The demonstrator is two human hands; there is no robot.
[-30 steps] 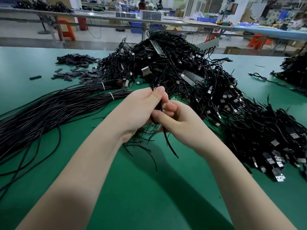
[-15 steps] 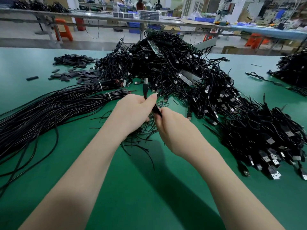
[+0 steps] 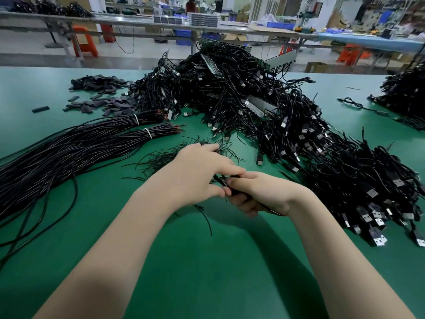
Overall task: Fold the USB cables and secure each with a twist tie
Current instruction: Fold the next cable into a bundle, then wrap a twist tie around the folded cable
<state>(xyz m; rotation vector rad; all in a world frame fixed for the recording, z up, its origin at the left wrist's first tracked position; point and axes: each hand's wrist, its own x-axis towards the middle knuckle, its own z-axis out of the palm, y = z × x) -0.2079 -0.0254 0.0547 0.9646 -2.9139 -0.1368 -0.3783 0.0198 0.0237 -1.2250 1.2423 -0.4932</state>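
both hands (image 3: 226,187) gripping folded usb cable (image 3: 236,192), mostly hidden, twist tie indistinct

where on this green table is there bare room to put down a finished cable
Bare green table lies near the person, between and beneath the forearms, and far left between the straight cable bundles and the black sleeve pieces. A strip is bare between the big USB cable heap and the far-right pile. Crowded: the twist ties beyond the left hand and everything beside the right hand.

Black folded USB cable (image 3: 232,191) mid-air, thin twist tie (image 3: 205,217) trailing beneath.
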